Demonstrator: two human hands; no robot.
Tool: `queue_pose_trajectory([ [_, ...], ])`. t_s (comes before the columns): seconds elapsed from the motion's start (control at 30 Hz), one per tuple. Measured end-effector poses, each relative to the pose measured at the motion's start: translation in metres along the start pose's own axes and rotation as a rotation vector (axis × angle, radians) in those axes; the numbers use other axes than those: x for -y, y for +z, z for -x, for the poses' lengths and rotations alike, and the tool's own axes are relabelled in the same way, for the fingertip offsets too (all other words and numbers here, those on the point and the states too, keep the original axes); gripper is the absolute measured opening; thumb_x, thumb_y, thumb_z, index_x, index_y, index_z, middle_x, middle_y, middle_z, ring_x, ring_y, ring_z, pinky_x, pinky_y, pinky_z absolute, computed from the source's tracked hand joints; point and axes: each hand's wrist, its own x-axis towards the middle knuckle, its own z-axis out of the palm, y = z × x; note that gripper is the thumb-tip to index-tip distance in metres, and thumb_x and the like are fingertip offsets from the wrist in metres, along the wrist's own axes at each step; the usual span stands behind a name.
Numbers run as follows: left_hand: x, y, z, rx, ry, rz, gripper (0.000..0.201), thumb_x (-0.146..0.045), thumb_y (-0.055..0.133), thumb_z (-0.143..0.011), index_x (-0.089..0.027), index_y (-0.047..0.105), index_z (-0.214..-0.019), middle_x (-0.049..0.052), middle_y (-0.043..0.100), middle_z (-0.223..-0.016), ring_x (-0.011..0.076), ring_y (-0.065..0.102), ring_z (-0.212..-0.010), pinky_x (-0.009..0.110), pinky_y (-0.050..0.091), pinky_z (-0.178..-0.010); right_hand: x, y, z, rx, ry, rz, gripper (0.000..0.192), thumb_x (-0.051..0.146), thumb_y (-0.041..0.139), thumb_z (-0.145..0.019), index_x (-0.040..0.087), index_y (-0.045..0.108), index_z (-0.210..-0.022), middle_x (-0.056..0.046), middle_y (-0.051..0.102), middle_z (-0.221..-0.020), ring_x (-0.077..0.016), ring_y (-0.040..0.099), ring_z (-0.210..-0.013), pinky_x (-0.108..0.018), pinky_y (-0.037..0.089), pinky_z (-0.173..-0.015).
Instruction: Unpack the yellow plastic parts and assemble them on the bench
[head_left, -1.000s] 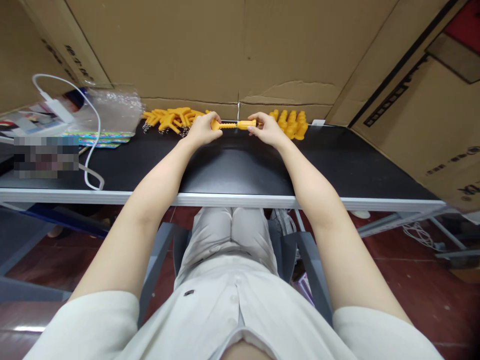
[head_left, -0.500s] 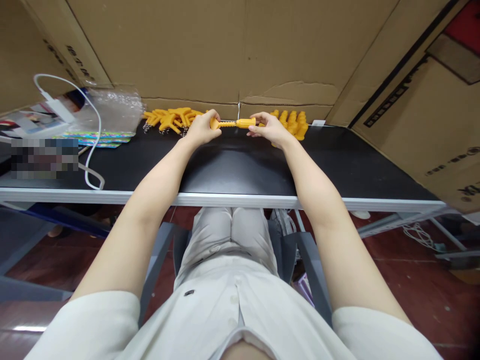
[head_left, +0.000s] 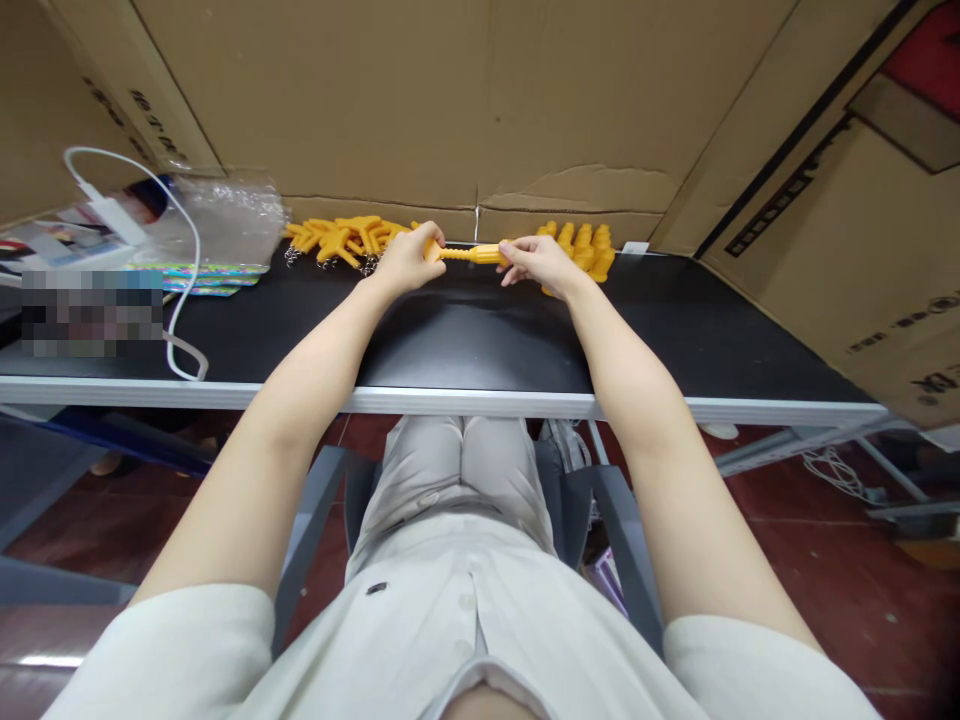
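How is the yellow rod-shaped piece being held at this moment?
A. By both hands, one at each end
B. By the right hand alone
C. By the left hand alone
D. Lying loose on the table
A: the left hand and right hand each grip one end of the yellow rod-shaped piece.

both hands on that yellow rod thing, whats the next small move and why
Probably push the two ends together a little more. The left hand and right hand each pinch one end of the yellow rod above the black table, and a thin ribbed stretch shows between them, so it looks only partly seated.
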Motion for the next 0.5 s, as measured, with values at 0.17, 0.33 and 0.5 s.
queue_pose_trajectory([
  [0.17,-0.0041,0.0023,0.0019,-0.02,-0.053,0.056,0.036,0.005,0.072,-0.061,-0.023,0.061,-0.081,0.002,0.061,-0.083,0.0316,0.068,-0.118,0.037,0.052,-0.111,-0.0001,0.0019,-0.0011,0.013,0.007,-0.011,0.056,0.071,0.082,-0.093,0.018,0.067,-0.088,-0.007,0.077,-0.077,-0.0146,0.074,-0.062,-0.025,0.064,-0.067],
  [0.33,-0.005,0.0017,0.0027,-0.034,-0.106,0.104,0.029,-0.002,0.076,-0.07,-0.023,0.063,-0.084,0.003,0.064,-0.087,0.0282,0.07,-0.116,0.032,0.057,-0.102,0.0036,0.0028,0.0011,0.04,0.039,-0.043,0.041,0.05,0.069,-0.113,0.018,0.064,-0.089,-0.005,0.079,-0.08,-0.0078,0.066,-0.056,-0.021,0.057,-0.063],
  [0.5,-0.0083,0.0003,0.0044,-0.043,-0.029,0.047,0.031,0.003,0.073,-0.064,-0.023,0.064,-0.08,0.002,0.06,-0.081,0.0308,0.067,-0.12,0.033,0.052,-0.108,-0.0019,0.0014,-0.0074,0.047,0.055,0.032,0.054,0.065,0.061,-0.114,0.019,0.059,-0.084,-0.006,0.071,-0.062,-0.0158,0.076,-0.071,-0.036,0.062,-0.085],
])
